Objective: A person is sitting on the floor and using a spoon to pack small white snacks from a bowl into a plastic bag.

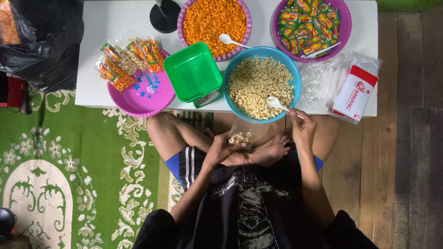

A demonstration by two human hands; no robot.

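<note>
1. My right hand [302, 128] is closed on the handle of a white plastic spoon [277, 103]; its bowl rests on the pale curled snacks at about five o'clock in the blue bowl [295, 83].
2. My left hand [221, 150] is pinched shut on the mouth of a small clear bag [240, 135], held over my crossed legs just below the tabletop's near edge. A few pale snack pieces lie inside it.
3. The blue bowl sits at the front edge of the white tabletop [110, 27], right above the bag.
4. At nine o'clock from the blue bowl, touching it, stands an empty green square tub [191, 71].
5. Further toward nine o'clock, a pink tray [143, 99] overhangs the tabletop's edge and carries several filled, sealed snack packets [129, 57].
6. At eleven o'clock from the blue bowl is a purple bowl of orange snacks [214, 20] with another white spoon in it.
7. At one o'clock, a second purple bowl holds small bright sachets [307, 23].
8. At three o'clock lies a heap of empty clear bags [318, 83], beside a red-and-white packet [355, 92].
</note>
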